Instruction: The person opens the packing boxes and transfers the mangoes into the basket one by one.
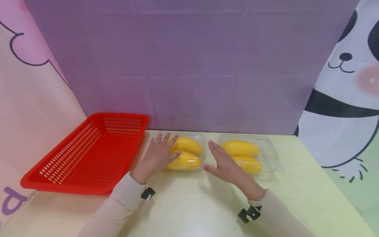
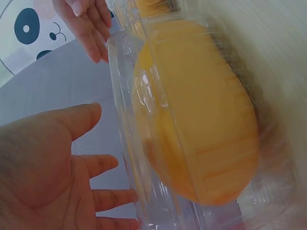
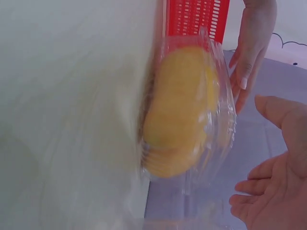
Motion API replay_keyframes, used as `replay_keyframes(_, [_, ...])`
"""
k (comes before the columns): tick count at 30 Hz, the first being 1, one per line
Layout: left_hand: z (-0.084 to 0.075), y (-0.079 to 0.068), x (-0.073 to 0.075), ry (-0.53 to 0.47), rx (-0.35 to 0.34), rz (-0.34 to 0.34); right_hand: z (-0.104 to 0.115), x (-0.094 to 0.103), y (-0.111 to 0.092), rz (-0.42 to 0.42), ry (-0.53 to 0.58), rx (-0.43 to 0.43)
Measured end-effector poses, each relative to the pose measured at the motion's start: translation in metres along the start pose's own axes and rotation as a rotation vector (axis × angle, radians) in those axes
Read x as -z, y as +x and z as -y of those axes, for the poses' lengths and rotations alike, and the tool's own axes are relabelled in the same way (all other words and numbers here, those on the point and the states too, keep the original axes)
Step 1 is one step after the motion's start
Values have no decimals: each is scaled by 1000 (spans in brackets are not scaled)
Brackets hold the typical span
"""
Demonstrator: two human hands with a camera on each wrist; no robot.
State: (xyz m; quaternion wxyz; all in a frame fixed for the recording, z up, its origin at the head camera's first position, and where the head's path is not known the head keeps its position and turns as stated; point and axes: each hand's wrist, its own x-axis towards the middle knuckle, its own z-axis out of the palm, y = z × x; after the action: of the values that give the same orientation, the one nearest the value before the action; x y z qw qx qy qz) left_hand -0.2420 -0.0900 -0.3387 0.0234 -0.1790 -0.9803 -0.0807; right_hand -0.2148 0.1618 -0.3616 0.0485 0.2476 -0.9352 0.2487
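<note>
Two clear plastic boxes stand side by side on the pale table, each with two yellow mangoes inside. My left hand (image 1: 158, 155) lies with straight fingers against the left side of the left box (image 1: 196, 136), fingertips over its mangoes (image 1: 186, 161). My right hand (image 1: 221, 161) stands open at that box's right side, in the gap before the right box (image 1: 270, 154). In the left wrist view my left hand's palm (image 2: 43, 163) faces the box (image 2: 192, 120), fingertips at its edge. From the right wrist, my right hand (image 3: 273, 191) is a little apart from the box (image 3: 192, 110).
A red slotted basket (image 1: 88, 154) sits at the left of the table, one end raised against the pink backdrop. A purple backdrop closes the back, and a panda-print cloth (image 1: 340, 98) hangs at the right. Bare table (image 1: 192, 210) spreads in front of the boxes.
</note>
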Motion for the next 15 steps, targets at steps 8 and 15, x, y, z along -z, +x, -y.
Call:
replay_keyframes(8, [1, -1, -4, -13, 3, 28, 7, -10, 5, 54, 164, -114])
replay_keyframes(15, [1, -3, -6, -49, -13, 43, 15, -16, 5, 38, 178, -155])
